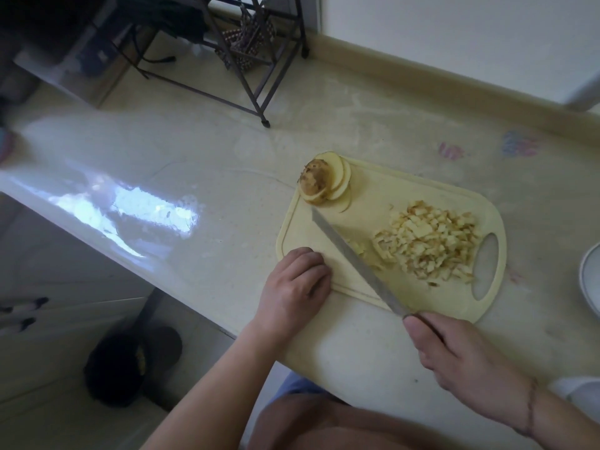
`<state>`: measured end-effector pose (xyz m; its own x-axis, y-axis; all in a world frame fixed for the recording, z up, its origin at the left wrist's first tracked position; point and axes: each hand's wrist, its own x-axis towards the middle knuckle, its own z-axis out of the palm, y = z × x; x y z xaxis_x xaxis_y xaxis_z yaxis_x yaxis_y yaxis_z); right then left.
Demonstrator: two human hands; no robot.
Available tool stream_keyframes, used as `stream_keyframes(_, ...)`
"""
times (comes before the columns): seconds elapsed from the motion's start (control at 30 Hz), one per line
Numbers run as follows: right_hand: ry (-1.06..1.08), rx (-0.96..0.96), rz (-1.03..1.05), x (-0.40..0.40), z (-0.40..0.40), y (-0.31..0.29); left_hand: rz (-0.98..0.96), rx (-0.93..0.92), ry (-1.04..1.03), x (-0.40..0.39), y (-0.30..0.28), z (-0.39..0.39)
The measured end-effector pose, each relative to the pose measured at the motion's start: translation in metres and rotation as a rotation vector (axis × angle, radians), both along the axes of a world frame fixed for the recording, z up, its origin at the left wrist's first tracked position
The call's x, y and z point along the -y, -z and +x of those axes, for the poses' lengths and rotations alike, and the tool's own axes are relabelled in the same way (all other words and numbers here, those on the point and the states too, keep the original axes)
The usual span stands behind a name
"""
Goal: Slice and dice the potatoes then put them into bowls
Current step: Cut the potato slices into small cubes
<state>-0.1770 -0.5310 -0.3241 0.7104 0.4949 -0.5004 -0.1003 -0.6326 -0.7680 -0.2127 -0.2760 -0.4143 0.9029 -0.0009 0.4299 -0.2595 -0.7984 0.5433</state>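
A pale yellow cutting board (406, 190) lies on the table. At its far left corner sits a stack of round potato slices (326, 185) topped by a brown end piece. A heap of diced potato (428, 245) covers the board's right part beside the handle hole. My right hand (454, 352) grips the handle of a long knife (354, 258), whose blade lies flat across the board, pointing toward the slices. A few small potato bits lie next to the blade. My left hand (295, 290) rests with curled fingers on the board's near left edge, holding nothing.
The rim of a white bowl (589, 280) shows at the right edge. A dark metal rack (256, 60) stands on the floor beyond the table. The glossy table (162, 177) stretches left of the board. A dark cap (130, 362) lies on the floor below.
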Motion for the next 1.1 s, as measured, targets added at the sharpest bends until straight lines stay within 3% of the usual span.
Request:
stream_keyframes(0.17,0.127,-0.038,-0.012,0.029,0.008,0.005,0.084,-0.016,0.049,-0.003,-0.004,0.002)
stream_keyframes(0.37,0.012,0.212,-0.116,0.029,0.004,0.000,0.132,-0.046,0.166,-0.005,-0.009,0.013)
stream_keyframes(0.67,0.045,0.345,-0.078,0.038,-0.005,-0.011,0.118,-0.059,0.284,0.030,0.000,0.058)
stream_keyframes(0.97,0.016,0.325,-0.170,0.052,0.001,-0.021,-0.009,-0.052,0.104,0.051,-0.023,0.041)
stream_keyframes(1.1,-0.153,0.360,-0.327,0.059,0.005,-0.027,-0.175,-0.093,-0.294,0.050,-0.046,0.013)
